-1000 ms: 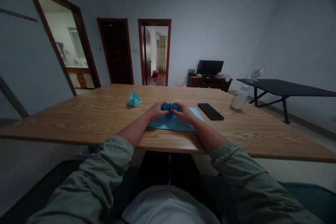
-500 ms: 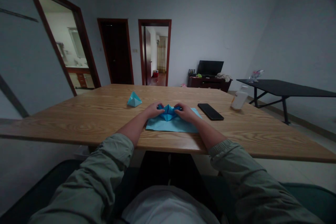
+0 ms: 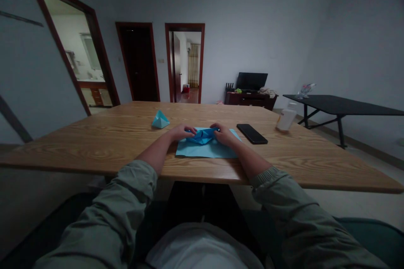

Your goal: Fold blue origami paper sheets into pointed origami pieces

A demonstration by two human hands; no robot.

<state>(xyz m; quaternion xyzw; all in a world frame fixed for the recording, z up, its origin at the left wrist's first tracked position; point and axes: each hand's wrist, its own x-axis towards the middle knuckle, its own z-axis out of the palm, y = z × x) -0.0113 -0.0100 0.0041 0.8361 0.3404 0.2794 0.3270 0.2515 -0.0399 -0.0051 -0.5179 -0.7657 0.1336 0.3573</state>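
While a raised fold of deep blue origami paper is gripped from both sides by the left hand and the right hand, the hands are held just apart, closed on the paper and nearly meeting at its middle. That fold sits near the centre of the frame on a flat sheet of pale blue paper; whether the two are one sheet cannot be told. A folding step is judged to be in hand, and the bunched paper appears to call for being pressed flat and evened along its edges. Just left of the hands, a small pale blue folded paper pyramid is set on the wooden worktop. To the right, a black smartphone is laid down, with a white bottle further off. A black table is seen at the far right, and a dark wooden door at the upper left of the frame.
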